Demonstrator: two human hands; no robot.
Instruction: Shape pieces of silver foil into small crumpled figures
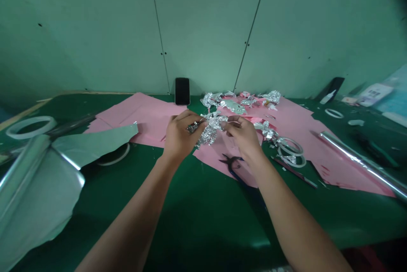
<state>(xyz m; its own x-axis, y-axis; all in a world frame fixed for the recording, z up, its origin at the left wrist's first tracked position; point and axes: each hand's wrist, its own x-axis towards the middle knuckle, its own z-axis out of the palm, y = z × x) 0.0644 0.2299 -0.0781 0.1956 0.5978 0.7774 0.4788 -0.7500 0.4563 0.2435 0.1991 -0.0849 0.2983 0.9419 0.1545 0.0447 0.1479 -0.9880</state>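
Pinching crumpled aluminium foil (211, 131) mid-frame, above pink paper (149, 118); my left hand (182, 135) and right hand (242, 137) both clamped on it, fingers together. Foil feels light, thin, soft; creases easily, may tear at sharp folds. Best held by thicker crumpled body, not loose edges. Silver, glinting, heavily wrinkled.

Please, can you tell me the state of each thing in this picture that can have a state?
Left hand: pinching crumpled foil.
Right hand: gripping the same foil.
Phone: standing upright, screen dark.
Scissors: lying on pink paper.
Foil roll: lying on its side, rolled up.
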